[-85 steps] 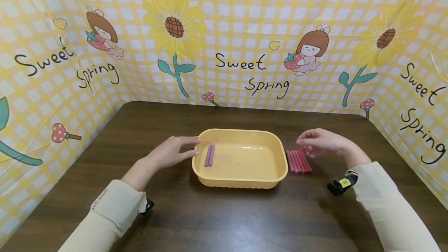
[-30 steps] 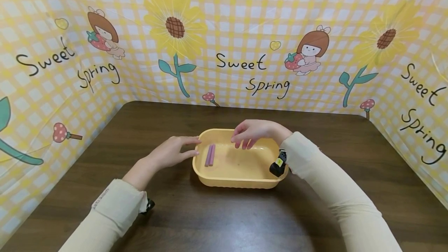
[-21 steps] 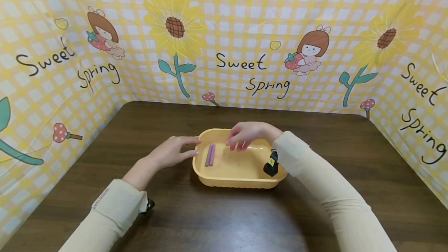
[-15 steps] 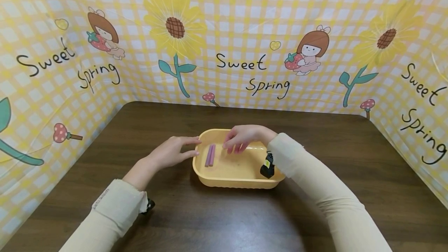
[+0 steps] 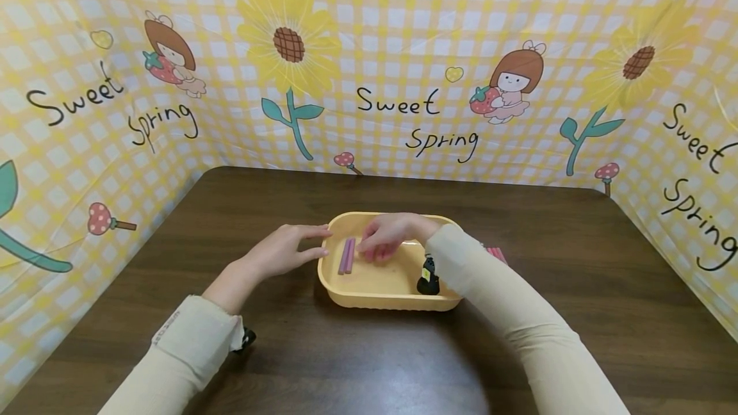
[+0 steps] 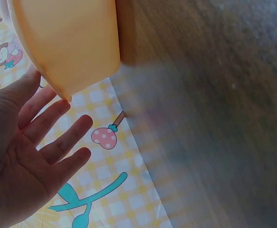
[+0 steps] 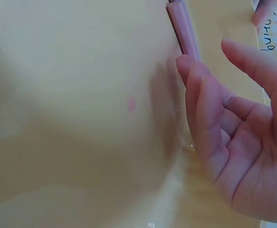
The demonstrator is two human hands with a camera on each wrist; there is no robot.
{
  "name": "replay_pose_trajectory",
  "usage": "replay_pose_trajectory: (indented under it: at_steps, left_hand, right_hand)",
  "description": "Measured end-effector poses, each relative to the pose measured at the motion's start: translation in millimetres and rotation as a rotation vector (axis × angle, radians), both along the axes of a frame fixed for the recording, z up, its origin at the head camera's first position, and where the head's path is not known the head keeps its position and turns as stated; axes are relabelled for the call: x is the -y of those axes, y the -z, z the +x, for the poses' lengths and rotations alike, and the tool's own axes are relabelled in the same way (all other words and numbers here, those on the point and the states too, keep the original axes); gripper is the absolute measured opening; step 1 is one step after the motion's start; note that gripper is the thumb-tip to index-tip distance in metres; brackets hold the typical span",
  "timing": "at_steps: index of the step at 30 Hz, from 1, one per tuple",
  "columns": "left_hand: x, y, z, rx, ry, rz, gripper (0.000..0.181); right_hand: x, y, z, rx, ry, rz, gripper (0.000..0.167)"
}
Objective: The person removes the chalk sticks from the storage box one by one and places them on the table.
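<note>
A yellow plastic tray stands on the table. Two thin purple sticks lie side by side near its left end. My left hand touches the tray's left rim with straight fingers; in the left wrist view the hand has spread fingers at the rim. Over the tray's inside is my right hand, its fingertips close to the sticks. In the right wrist view that hand has its thumb apart from bent fingers, with nothing seen between them. The purple sticks show just beyond its fingertips.
Several pink-red sticks lie right of the tray, mostly hidden by the right sleeve. A yellow checked cloth with flowers hangs around the dark wooden table. A black wrist camera is over the tray's right half.
My right hand has left the pink-red sticks, moved left over the tray, then lowered towards the purple sticks. The left hand and the tray have stayed in place.
</note>
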State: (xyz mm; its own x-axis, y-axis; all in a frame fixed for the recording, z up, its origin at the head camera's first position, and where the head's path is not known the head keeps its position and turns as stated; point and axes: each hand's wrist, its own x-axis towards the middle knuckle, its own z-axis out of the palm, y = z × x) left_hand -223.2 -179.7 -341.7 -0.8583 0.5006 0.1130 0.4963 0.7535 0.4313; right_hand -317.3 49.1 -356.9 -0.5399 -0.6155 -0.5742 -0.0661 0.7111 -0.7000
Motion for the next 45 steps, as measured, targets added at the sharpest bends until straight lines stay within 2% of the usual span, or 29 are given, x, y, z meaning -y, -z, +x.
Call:
replay_pose_trajectory:
  at_steps: [9, 24, 37, 45]
  left_hand:
    - [-0.1, 1.0, -0.1, -0.005, 0.001, 0.002, 0.042]
    - [-0.3, 0.8, 0.2, -0.013, 0.000, 0.002, 0.042]
    - [-0.1, 0.2, 0.0, 0.002, -0.010, -0.002, 0.043]
    - [-0.1, 0.6, -0.2, 0.004, -0.010, -0.005, 0.043]
  right_hand:
    - [12, 4.8, 3.3, 0.014, 0.051, 0.018, 0.021]
    - [23, 6.7, 10.0, -0.050, 0.100, 0.038, 0.034]
    - [28, 7.6, 11.5, -0.044, 0.147, 0.023, 0.033]
    - [28, 7.0, 11.1, -0.033, 0.142, 0.028, 0.032]
